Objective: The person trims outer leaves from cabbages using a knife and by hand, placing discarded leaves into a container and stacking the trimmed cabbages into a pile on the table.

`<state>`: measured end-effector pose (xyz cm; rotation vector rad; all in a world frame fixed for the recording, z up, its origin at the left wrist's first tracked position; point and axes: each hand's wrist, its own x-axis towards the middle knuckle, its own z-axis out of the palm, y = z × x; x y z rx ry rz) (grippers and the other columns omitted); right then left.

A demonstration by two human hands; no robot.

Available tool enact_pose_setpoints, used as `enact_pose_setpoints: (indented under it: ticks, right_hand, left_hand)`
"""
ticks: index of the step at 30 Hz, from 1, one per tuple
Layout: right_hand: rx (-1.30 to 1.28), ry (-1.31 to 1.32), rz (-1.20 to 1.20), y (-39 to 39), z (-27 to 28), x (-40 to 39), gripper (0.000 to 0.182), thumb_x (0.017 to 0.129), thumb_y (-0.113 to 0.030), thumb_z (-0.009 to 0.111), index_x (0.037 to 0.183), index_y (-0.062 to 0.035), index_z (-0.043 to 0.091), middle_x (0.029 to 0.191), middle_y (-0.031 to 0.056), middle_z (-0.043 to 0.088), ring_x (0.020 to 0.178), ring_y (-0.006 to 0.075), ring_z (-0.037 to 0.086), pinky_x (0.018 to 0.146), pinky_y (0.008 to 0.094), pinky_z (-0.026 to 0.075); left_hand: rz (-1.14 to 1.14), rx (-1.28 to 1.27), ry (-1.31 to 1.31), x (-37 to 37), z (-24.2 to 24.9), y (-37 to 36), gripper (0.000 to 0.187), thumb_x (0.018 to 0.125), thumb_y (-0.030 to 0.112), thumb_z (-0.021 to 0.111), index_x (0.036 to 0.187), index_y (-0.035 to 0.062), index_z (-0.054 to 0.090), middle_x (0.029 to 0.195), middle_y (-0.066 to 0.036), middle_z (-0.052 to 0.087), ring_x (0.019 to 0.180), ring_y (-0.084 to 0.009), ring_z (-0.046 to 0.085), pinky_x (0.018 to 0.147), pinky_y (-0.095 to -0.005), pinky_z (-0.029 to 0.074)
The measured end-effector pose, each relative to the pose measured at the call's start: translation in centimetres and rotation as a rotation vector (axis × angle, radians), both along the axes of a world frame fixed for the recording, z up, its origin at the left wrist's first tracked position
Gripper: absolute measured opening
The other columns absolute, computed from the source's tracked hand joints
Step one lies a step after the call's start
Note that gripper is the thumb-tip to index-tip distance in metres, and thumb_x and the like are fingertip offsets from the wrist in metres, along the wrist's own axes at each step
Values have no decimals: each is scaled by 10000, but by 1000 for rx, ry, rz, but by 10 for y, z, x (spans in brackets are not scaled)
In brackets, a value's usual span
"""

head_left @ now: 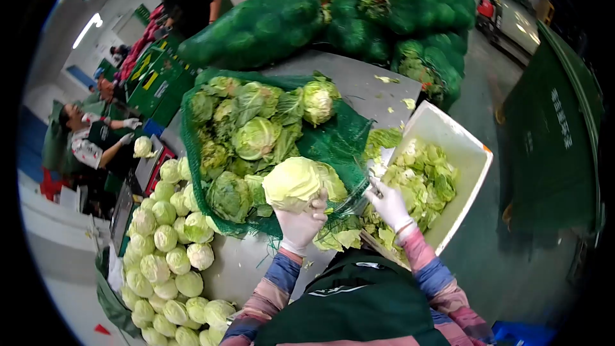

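My left hand (pixel 300 225), in a white glove, grips a pale, trimmed cabbage (pixel 291 182) from below and its right side. Behind this cabbage lies an open green mesh bag (pixel 339 134) with several leafy cabbages (pixel 256 139) in it. My right hand (pixel 389 206), also gloved, is closed at the bag's right edge, beside the white box (pixel 469 176). What its fingers hold is too small and dark to make out. Loose cabbage leaves (pixel 426 179) lie in the box, and others are scattered near both hands.
Trimmed cabbages (pixel 165 237) are piled at the left of the metal table (pixel 237 269). Full green mesh sacks (pixel 256 29) are stacked at the back. A large green bin (pixel 544 134) stands at the right. One co-worker (pixel 96 141) is at the left, another (pixel 186 3) farther back.
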<state>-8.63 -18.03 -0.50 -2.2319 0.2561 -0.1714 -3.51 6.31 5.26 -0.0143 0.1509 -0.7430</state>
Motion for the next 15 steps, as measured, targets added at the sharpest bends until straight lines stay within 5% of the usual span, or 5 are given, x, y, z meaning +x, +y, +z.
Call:
enact_pose_setpoints:
  ticks: [4, 6, 8, 13, 15]
  right_hand:
    - [705, 111, 101, 48, 85, 1, 471, 907, -137, 670, 1340, -3, 545, 839, 0, 629, 625, 50, 572, 597, 224, 501]
    - [881, 81, 209, 68, 106, 5, 460, 906, -125, 673, 1324, 11, 541, 873, 11, 640, 633, 67, 586, 596, 217, 500]
    - [685, -102, 204, 88, 102, 9, 396, 894, -125, 697, 1235, 28, 565, 870, 23, 642, 636, 63, 584, 595, 204, 491]
    - [1462, 404, 71, 90, 108, 23, 158, 924, -155, 670, 974, -49, 566, 710, 8, 557, 552, 101, 541, 426, 221, 408]
    - [1650, 371, 162, 80, 115, 21, 158, 938, -181, 650, 952, -71, 537, 640, -31, 464, 506, 70, 470, 415, 197, 378]
  left_hand:
    - [-29, -157, -117, -1, -5, 8, 864, 833, 729, 434, 1414, 90, 408, 1258, -154, 487, 955, -223, 512, 788, -353, 404]
    - [16, 9, -171, -2, -8, 14, 872, 830, 740, 423, 1427, 105, 393, 1331, -130, 465, 1054, -250, 498, 841, -393, 404]
    - [62, 170, -196, -3, -1, 15, 887, 829, 752, 406, 1450, 121, 363, 1422, -107, 430, 1188, -286, 477, 927, -453, 406]
    - [263, 953, -683, -9, 6, 33, 745, 921, 584, 441, 1505, 151, 275, 1517, -94, 354, 1385, -278, 355, 1144, -459, 281]
    - [196, 1354, -1059, -6, 3, 45, 858, 826, 502, 704, 1493, 175, 274, 1504, -40, 388, 1393, -172, 334, 1160, -420, 192]
